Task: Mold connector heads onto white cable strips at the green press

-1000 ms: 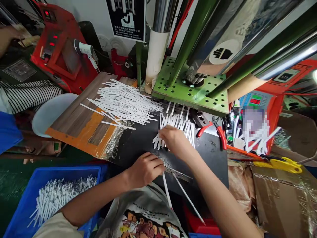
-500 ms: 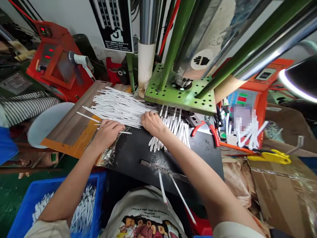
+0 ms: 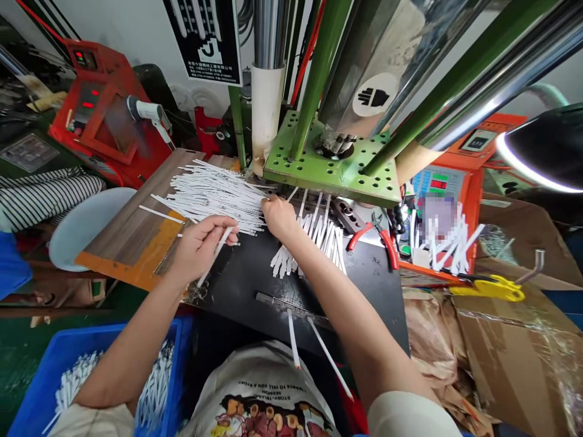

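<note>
My left hand (image 3: pixel 203 246) is closed, with one white strip (image 3: pixel 218 249) pinched between thumb and fingers, slanting down toward me. A large pile of flat white strips (image 3: pixel 209 191) lies just beyond it. At the right-hand ends of that pile, my right hand (image 3: pixel 280 215) has its fingers curled together; what they pinch is hidden. Below and right of it lies a second bunch of white strips (image 3: pixel 314 243), its far ends near the green press plate (image 3: pixel 332 170). Closer to me, a narrow metal bar (image 3: pixel 273 301) holds two white strips that stick out over the table's edge.
Red-handled cutters (image 3: pixel 387 243) lie right of the second bunch. An orange control box (image 3: pixel 476 206) holds more strips, with yellow-handled scissors (image 3: pixel 492 288) nearby. A blue crate (image 3: pixel 50 364) of white strips stands lower left. A ring lamp (image 3: pixel 528 164) hangs at right.
My left hand has lifted off the pile's near edge and turned, now with a strip in its fingers. My right hand stays at the pile's right end, its fingers more curled.
</note>
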A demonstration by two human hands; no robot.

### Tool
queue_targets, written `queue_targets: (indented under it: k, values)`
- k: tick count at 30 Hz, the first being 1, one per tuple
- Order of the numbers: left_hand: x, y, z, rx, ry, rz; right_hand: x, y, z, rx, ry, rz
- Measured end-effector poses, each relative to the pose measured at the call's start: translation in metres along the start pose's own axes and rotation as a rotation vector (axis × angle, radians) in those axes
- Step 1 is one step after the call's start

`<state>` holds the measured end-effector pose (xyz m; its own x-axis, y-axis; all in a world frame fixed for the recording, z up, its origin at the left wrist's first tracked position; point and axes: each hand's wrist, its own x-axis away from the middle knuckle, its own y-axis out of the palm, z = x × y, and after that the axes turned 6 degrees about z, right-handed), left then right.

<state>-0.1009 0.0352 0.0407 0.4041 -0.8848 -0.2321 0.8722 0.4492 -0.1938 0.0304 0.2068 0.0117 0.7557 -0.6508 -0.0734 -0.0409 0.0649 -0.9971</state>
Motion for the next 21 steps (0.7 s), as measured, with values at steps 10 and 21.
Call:
queue_targets:
  k: [10, 21]
  values:
    - [0.025, 0.022, -0.005, 0.034, 0.031, -0.114, 0.060, -0.048, -0.004, -0.042, -0.155, -0.012]
    - [0.084, 0.065, -0.034, -0.223, 0.441, -0.412, 0.273, 0.009, 0.015, -0.814, 0.324, 0.270]
